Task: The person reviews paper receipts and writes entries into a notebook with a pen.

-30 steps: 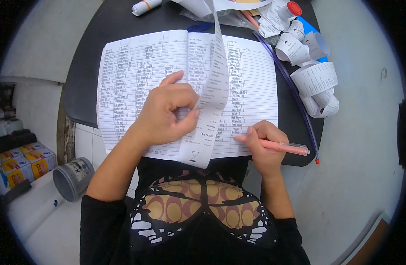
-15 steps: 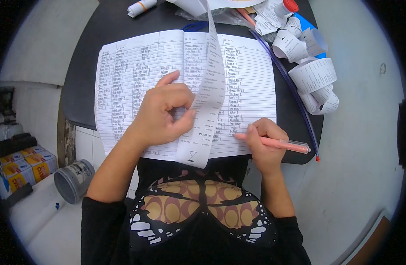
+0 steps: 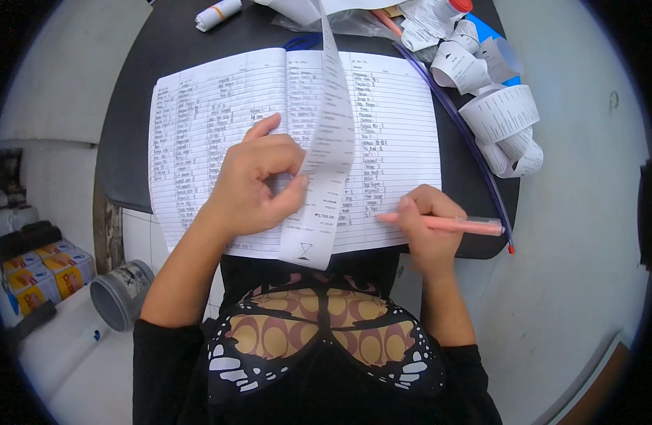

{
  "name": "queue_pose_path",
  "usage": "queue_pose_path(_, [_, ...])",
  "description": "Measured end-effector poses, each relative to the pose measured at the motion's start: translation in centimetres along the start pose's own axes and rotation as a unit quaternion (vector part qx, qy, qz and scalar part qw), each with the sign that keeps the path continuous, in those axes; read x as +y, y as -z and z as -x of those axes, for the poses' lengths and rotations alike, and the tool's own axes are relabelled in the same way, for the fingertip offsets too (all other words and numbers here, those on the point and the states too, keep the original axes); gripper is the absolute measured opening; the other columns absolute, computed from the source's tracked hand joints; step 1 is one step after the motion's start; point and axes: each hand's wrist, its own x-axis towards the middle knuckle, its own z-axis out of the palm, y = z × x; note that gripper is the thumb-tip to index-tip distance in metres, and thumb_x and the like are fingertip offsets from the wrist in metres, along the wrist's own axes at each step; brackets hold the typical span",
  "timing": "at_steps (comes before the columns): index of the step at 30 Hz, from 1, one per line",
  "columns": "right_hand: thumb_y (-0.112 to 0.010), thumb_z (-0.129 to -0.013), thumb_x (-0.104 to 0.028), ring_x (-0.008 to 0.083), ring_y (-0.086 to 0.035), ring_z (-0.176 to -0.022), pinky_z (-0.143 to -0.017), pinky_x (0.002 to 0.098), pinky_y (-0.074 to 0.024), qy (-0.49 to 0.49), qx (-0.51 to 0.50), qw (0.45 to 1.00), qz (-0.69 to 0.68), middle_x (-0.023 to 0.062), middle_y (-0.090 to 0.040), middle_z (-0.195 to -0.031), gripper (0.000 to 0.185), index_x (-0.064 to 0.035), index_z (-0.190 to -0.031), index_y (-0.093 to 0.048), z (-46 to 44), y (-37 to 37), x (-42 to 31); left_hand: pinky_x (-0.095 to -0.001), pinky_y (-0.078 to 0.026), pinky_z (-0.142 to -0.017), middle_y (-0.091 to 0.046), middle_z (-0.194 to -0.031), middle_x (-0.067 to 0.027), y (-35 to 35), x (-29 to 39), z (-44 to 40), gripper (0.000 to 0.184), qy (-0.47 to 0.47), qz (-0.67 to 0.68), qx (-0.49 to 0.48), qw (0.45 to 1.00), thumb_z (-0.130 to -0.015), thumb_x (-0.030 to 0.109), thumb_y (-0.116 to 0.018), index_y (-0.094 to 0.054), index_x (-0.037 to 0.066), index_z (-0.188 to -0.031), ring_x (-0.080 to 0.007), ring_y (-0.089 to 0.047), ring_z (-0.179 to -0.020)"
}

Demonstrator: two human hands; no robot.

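An open ruled notebook point(image 3: 404, 92) covered with handwritten columns lies at the table's near edge. Across its middle hangs a long printed receipt point(image 3: 329, 156), its lower end reaching the notebook's bottom edge. My left hand point(image 3: 262, 188) rests over the left page, thumb and curled fingers closed at the receipt's left edge. In my right hand point(image 3: 432, 223) is a pink pen point(image 3: 464, 225), gripped between thumb and fingers. The pen's tip is at the lower part of the right page's handwritten column.
Curled receipts point(image 3: 499, 117) pile up at the table's right edge, beside a red-capped container point(image 3: 457, 7). A purple zip-like strip point(image 3: 461, 120) runs along the notebook's right side. A rolled white paper point(image 3: 218, 14) lies at the back left. A grey bucket point(image 3: 120, 294) stands at lower left.
The view has shifted slightly, so the notebook and table sit a little further left. Both hands keep their grips, and the pen stays near the same lines.
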Motion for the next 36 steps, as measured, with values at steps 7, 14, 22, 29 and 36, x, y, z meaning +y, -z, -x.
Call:
queue_pose_path(7, [-0.064, -0.076, 0.000, 0.0116, -0.051, -0.048, -0.046, 0.0268, -0.0396, 0.004, -0.009, 0.999, 0.035, 0.0064, -0.055, -0.056, 0.024, 0.0007, -0.057, -0.050, -0.13, 0.23, 0.00, -0.0483, -0.025, -0.107, -0.055, -0.064, -0.0043, -0.12, -0.07, 0.02, 0.009, -0.001, -0.001, 0.005, 1.000, -0.067, 0.011, -0.060, -0.054, 0.005, -0.063, -0.0185, -0.053, -0.062])
queue_pose_path(14, [-0.065, -0.074, 0.000, 0.0134, -0.052, -0.047, -0.046, 0.0273, -0.0402, 0.020, -0.014, 0.998, 0.056, 0.0074, -0.054, -0.055, 0.023, 0.0005, -0.057, -0.050, -0.15, 0.13, 0.09, -0.0483, -0.025, -0.107, -0.056, -0.066, -0.0047, -0.06, -0.11, 0.04, 0.009, -0.001, 0.001, 0.003, 1.000, -0.067, 0.011, -0.060, -0.055, 0.005, -0.062, -0.0188, -0.054, -0.063])
queue_pose_path(22, [-0.065, -0.074, 0.002, 0.0131, -0.049, -0.046, -0.044, 0.0276, -0.0378, 0.023, -0.007, 0.998, 0.058, 0.0067, -0.053, -0.054, 0.024, -0.0002, -0.056, -0.049, -0.20, 0.11, 0.13, -0.0474, -0.025, -0.107, -0.057, -0.065, -0.0049, -0.09, -0.11, 0.03, 0.009, 0.000, -0.003, 0.001, 1.000, -0.067, 0.012, -0.060, -0.056, 0.005, -0.063, -0.0183, -0.055, -0.063])
queue_pose_path(29, [-0.064, -0.074, 0.003, 0.0126, -0.051, -0.047, -0.044, 0.0267, -0.0386, 0.026, -0.005, 0.998, 0.064, 0.0065, -0.052, -0.054, 0.024, -0.0002, -0.056, -0.048, -0.18, 0.15, 0.01, -0.0476, -0.025, -0.107, -0.056, -0.064, -0.0048, -0.07, -0.11, 0.02, 0.011, 0.005, 0.000, 0.001, 1.000, -0.067, 0.014, -0.059, -0.056, 0.005, -0.062, -0.0177, -0.054, -0.062])
queue_pose_path(36, [-0.063, -0.074, 0.003, 0.0133, -0.052, -0.047, -0.044, 0.0274, -0.0391, 0.028, -0.004, 0.998, 0.055, 0.0063, -0.051, -0.054, 0.024, -0.0005, -0.056, -0.048, -0.17, 0.15, 0.07, -0.0474, -0.025, -0.107, -0.055, -0.064, -0.0046, -0.03, -0.07, 0.01, 0.010, 0.004, 0.000, -0.001, 1.000, -0.067, 0.013, -0.059, -0.054, 0.006, -0.062, -0.0178, -0.053, -0.061])
